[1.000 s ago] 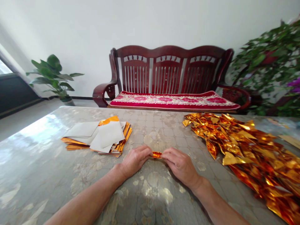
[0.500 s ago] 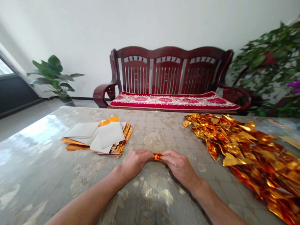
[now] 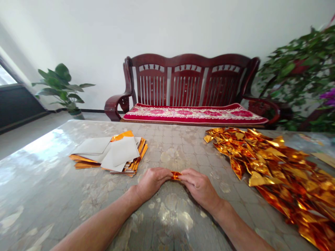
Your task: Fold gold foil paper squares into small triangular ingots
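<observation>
Between my two hands is a small folded piece of gold foil paper (image 3: 176,175), just above or on the table. My left hand (image 3: 155,180) pinches its left end, and my right hand (image 3: 200,184) pinches its right end. Only the shiny middle shows; the fingers cover both ends. Beyond my left hand lies a stack of foil paper sheets (image 3: 120,153), most with their pale backs up and orange-gold edges showing. To the right of my right hand spreads a large heap of folded gold foil pieces (image 3: 272,167).
The table (image 3: 104,202) has a glossy, patterned cover. Clear plastic (image 3: 311,141) lies behind the heap at the far right. Past the table stand a dark red wooden bench (image 3: 188,80) with a red floral cushion (image 3: 193,113), a potted plant (image 3: 65,90) and leafy greenery (image 3: 300,66).
My hands have come slightly closer together, and less of the foil piece's middle shows between them. Both hands keep their pinch on it. The view has tilted a little.
</observation>
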Available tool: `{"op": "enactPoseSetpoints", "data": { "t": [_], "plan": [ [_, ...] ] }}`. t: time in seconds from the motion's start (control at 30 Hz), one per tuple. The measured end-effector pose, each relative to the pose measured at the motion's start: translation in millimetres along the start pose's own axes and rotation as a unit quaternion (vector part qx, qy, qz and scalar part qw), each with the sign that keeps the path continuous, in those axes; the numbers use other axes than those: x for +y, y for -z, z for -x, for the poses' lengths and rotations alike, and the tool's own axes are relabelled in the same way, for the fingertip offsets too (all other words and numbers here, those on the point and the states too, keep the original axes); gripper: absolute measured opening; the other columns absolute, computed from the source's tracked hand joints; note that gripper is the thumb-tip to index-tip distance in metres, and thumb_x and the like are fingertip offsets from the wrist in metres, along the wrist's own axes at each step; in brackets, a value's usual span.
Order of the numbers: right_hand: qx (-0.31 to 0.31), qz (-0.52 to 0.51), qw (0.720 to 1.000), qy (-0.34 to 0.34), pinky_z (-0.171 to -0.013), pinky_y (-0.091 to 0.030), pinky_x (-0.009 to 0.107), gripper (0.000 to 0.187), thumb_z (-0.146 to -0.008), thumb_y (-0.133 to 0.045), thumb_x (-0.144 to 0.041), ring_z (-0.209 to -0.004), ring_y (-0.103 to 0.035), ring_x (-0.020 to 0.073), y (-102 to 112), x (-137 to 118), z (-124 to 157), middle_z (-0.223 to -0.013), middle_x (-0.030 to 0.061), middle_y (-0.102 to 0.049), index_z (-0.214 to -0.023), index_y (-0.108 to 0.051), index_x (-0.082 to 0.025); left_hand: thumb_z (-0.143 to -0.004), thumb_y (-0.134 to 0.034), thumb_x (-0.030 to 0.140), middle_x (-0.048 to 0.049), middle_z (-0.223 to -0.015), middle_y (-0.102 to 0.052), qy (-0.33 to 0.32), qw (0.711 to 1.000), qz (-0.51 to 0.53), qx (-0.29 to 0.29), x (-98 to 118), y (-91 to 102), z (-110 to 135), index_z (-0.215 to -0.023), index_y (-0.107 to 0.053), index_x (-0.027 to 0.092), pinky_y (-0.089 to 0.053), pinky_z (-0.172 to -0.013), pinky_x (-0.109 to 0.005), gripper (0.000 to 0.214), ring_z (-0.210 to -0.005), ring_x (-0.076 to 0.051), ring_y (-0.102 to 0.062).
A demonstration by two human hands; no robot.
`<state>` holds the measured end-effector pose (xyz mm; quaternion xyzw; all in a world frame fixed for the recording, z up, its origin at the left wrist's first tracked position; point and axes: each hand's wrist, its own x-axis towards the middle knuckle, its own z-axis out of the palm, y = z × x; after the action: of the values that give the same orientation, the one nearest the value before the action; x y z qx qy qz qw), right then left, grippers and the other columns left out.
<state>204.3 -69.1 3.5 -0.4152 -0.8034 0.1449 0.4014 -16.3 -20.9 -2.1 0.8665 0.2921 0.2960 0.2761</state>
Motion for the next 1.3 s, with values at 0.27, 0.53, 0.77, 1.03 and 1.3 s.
{"op": "enactPoseSetpoints", "data": {
  "t": [0.27, 0.53, 0.77, 1.03, 1.3],
  "plan": [
    [0.019, -0.013, 1.0, 0.013, -0.077, -0.057, 0.024, 0.021, -0.094, -0.056, -0.019, -0.086, -0.07, 0.0142, -1.1, -1.1, -0.1, -0.096, 0.0029, -0.074, -0.1, -0.075, -0.026, -0.096, -0.057, 0.028, -0.0013, -0.099, -0.077, -0.001, 0.999, 0.021, 0.027, 0.0, -4.2, 0.7, -0.106, -0.074, 0.026, -0.056, -0.083, -0.024, 0.02, -0.089, -0.015, -0.072],
    [0.015, -0.023, 0.999, 0.021, -0.077, -0.057, 0.024, 0.021, -0.095, -0.055, -0.02, -0.086, -0.07, 0.0144, -0.4, -2.9, -1.8, -0.096, 0.0042, -0.074, -0.1, -0.075, -0.025, -0.093, -0.062, 0.024, 0.0006, -0.097, -0.078, 0.021, 0.998, 0.045, 0.043, -0.4, -8.4, -0.2, -0.102, -0.076, 0.027, -0.056, -0.081, -0.022, 0.017, -0.087, -0.014, -0.073],
    [0.014, -0.022, 0.999, 0.031, -0.079, -0.055, 0.025, 0.02, -0.095, -0.056, -0.017, -0.088, -0.069, 0.0146, -7.3, 0.4, -3.4, -0.097, 0.0049, -0.073, -0.1, -0.074, -0.023, -0.09, -0.063, 0.018, 0.0029, -0.091, -0.079, 0.07, 0.994, 0.046, 0.073, 2.3, -12.4, -1.0, -0.094, -0.078, 0.026, -0.055, -0.078, -0.02, 0.017, -0.082, -0.013, -0.073],
    [0.007, -0.012, 1.0, 0.009, -0.08, -0.053, 0.024, 0.019, -0.092, -0.058, -0.013, -0.088, -0.067, 0.0146, -8.1, -3.7, -4.4, -0.095, 0.0041, -0.071, -0.099, -0.072, -0.024, -0.09, -0.062, 0.019, 0.0044, -0.09, -0.078, 0.094, 0.992, 0.042, 0.072, 10.1, -11.4, -2.2, -0.094, -0.077, 0.026, -0.053, -0.078, -0.017, 0.017, -0.082, -0.011, -0.072],
    [0.029, 0.003, 1.0, 0.001, -0.075, -0.051, 0.024, 0.015, -0.092, -0.057, -0.013, -0.083, -0.065, 0.0145, -10.9, -7.7, -2.6, -0.089, 0.0034, -0.068, -0.091, -0.07, -0.022, -0.089, -0.063, 0.019, 0.0044, -0.083, -0.076, 0.087, 0.993, 0.022, 0.075, 14.8, -11.5, 0.0, -0.086, -0.075, 0.023, -0.05, -0.075, -0.015, 0.013, -0.076, -0.009, -0.068]
  ]
}}
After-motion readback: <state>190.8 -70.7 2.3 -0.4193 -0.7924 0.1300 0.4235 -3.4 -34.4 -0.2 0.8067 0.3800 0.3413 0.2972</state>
